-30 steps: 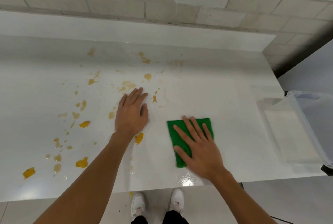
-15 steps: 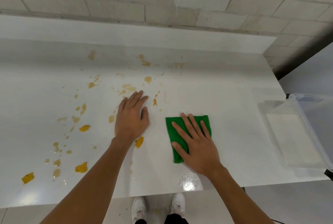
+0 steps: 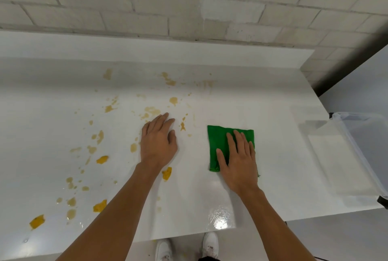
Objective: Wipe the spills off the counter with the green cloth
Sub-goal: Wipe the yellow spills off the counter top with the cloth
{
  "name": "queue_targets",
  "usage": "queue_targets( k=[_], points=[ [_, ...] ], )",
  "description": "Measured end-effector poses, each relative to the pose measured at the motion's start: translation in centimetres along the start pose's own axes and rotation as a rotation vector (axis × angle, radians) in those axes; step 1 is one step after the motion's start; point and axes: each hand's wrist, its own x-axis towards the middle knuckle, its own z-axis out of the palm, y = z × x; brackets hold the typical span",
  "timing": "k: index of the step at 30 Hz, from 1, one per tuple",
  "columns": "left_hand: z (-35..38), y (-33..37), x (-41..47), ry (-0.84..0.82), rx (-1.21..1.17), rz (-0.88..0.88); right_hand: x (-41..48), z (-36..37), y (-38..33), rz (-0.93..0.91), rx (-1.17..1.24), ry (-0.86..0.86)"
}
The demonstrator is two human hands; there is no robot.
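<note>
— Where are we keeping the folded green fabric cloth [image 3: 219, 141]?
— We are pressing it flat on the glossy white counter [image 3: 275, 151] under our right hand [image 3: 239, 168], right of the middle and toward the near edge. Our fingers [image 3: 239, 141] are lying straight and slightly spread across it, not curling round it. The cloth's far and left parts are showing beyond them.
— And what are we doing with our left hand [image 3: 157, 147]?
— We are resting it palm down on the bare counter, fingers straight and close together, grasping nothing. It is sitting apart from the cloth, with a strip of white between them.
— Where are we seeing the orange-yellow spills [image 3: 102, 159]?
— They are spreading over the left half and toward the back, with thick blobs near the front left and paler smears farther off. One is lying just beside our left wrist, and small drops are sitting between our left hand and the cloth.
— Anything to the right?
— A clear plastic bin [image 3: 365, 145] is standing at the counter's right end, and our white shoes [image 3: 210, 244] are showing below the near edge.
</note>
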Motion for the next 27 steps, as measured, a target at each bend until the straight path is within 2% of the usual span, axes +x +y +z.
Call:
queue_targets(
  k=[4, 9, 14, 17, 20, 27],
  points=[
    [0.3, -0.4, 1.0, -0.021, 0.058, -0.007, 2.1, 0.3, 0.5, -0.06, -0.1, -0.067],
    [0.5, -0.5, 0.6, -0.012, 0.08, 0.002, 5.9, 1.0, -2.7, -0.101, -0.141, -0.15],
    [0.3, -0.5, 0.8, -0.015, 0.074, -0.009, 2.8, 0.6, -1.1, -0.252, -0.116, -0.139],
    [0.4, -0.5, 0.7, -0.005, 0.076, -0.01, 2.8, -0.1, 1.4, -0.151, -0.121, -0.147],
    [0.5, -0.5, 0.7, 0.002, 0.076, -0.011, 5.5, -0.2, 0.6, -0.073, -0.143, -0.171],
    [0.6, -0.2, 0.9, 0.02, 0.077, -0.02, 6.6, 0.4, -0.5, -0.213, -0.137, -0.184]
  ],
)
